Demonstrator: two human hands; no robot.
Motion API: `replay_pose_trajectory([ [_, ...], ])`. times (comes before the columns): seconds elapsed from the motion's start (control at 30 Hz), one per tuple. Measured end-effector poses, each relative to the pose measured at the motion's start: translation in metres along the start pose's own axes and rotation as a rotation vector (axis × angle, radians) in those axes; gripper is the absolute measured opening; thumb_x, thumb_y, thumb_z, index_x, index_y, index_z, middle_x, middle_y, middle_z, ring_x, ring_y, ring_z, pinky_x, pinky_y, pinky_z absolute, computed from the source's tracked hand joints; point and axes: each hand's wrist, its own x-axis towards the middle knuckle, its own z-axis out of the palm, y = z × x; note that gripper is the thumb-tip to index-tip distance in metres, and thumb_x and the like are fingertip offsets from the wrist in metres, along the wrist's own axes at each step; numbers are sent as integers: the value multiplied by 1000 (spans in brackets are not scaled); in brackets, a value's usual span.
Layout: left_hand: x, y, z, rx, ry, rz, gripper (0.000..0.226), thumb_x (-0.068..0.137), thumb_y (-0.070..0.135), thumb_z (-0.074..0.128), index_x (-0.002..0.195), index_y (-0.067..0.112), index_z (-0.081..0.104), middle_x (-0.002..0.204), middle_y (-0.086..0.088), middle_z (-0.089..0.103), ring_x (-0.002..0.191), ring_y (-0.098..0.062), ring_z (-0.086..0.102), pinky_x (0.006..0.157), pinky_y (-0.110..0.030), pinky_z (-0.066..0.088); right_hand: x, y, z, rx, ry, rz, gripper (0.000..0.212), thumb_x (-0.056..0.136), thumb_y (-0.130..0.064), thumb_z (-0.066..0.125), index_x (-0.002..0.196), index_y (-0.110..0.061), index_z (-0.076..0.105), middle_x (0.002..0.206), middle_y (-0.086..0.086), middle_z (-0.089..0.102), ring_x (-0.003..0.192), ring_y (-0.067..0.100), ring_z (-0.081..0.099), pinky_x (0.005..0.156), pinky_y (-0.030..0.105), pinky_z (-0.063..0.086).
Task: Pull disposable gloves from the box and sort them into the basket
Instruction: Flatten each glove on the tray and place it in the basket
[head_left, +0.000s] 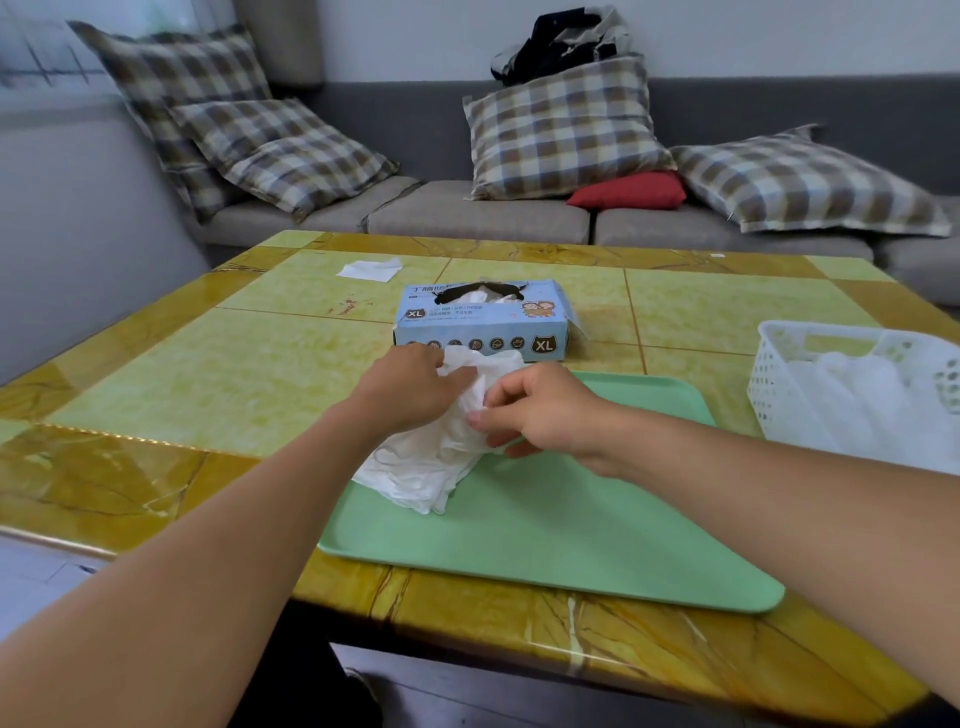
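Observation:
A light blue glove box (483, 325) marked XL lies mid-table, white gloves showing in its top opening. Just in front of it, a bunch of white disposable gloves (426, 467) drapes over the far left corner of a green tray (571, 525). My left hand (410, 387) grips the top of the bunch. My right hand (540, 410) pinches the same gloves between thumb and fingers from the right side. A white perforated basket (779, 374) stands at the right table edge with white gloves (872, 405) inside it.
A folded white paper (370, 270) lies on the far left of the yellow marble-pattern table (208, 374). Behind the table runs a grey sofa (478, 213) with several plaid cushions, a red cushion (631, 191) and a pile of dark clothes (561, 44).

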Motion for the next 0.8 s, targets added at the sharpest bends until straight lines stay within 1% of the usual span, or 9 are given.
replay_pose_trajectory([
  [0.1, 0, 1, -3, -40, -64, 23, 65, 97, 66, 40, 65, 9, 43, 61, -3, 47, 59, -21, 45, 57, -33, 32, -4, -16, -26, 220, 14, -36, 14, 87, -9, 76, 83, -8, 63, 84, 10, 72, 78, 20, 70, 74, 35, 61],
  [0.17, -3, 2, -7, -107, -165, 47, 76, 83, 86, 33, 65, 13, 40, 61, -3, 41, 55, -18, 38, 58, -32, 31, -5, -16, -43, 389, 33, -13, 12, 90, -11, 73, 91, -9, 62, 93, 11, 74, 86, 23, 72, 77, 37, 62],
  [0.23, -6, 0, -10, -34, -246, 90, 81, 63, 97, 45, 75, 17, 50, 74, 5, 51, 64, -14, 47, 64, -33, 39, -5, -8, -54, 478, 42, 30, 14, 91, -13, 72, 100, -8, 61, 98, 11, 73, 93, 26, 72, 80, 36, 62],
  [0.33, -4, -7, -2, 272, -226, 158, 80, 66, 83, 67, 115, 21, 54, 111, 5, 53, 96, -18, 53, 86, -37, 46, -1, -1, -62, 516, 40, 91, 12, 95, -13, 67, 103, -7, 61, 105, 12, 70, 97, 29, 71, 80, 37, 61],
  [0.43, 1, -9, 1, 273, -160, 181, 48, 89, 50, 68, 122, 18, 55, 120, -2, 57, 98, -18, 50, 87, -35, 45, 1, -10, -68, 502, 88, 42, 6, 97, -13, 64, 91, -12, 61, 100, 10, 68, 92, 26, 69, 81, 37, 58],
  [0.53, 3, -13, 0, 266, -169, 172, 36, 93, 34, 67, 123, 17, 55, 122, -3, 57, 97, -17, 47, 83, -32, 42, -5, -29, -82, 436, 238, -133, 13, 97, -16, 61, 85, -18, 59, 94, 5, 67, 89, 23, 62, 82, 37, 52],
  [0.63, 5, -13, 0, 303, -191, 188, 39, 91, 29, 70, 125, 18, 53, 126, -3, 55, 104, -20, 50, 87, -33, 44, -20, -38, -99, 369, 261, -207, 19, 101, -21, 55, 82, -21, 54, 104, 8, 72, 89, 25, 65, 82, 39, 49],
  [0.7, 3, -13, -2, 283, -223, 178, 49, 86, 28, 74, 127, 20, 48, 129, -3, 52, 107, -21, 49, 90, -34, 44, -31, -36, -103, 362, 208, -187, 18, 104, -22, 50, 86, -19, 52, 105, 13, 74, 83, 27, 68, 74, 40, 54],
  [0.8, -3, -8, -14, 247, -235, 119, 83, 71, 50, 78, 138, 31, 33, 142, -1, 39, 123, -28, 41, 100, -47, 44, -44, -35, -105, 441, 177, -186, 18, 106, -22, 48, 89, -17, 53, 104, 16, 73, 76, 27, 69, 62, 36, 56],
])
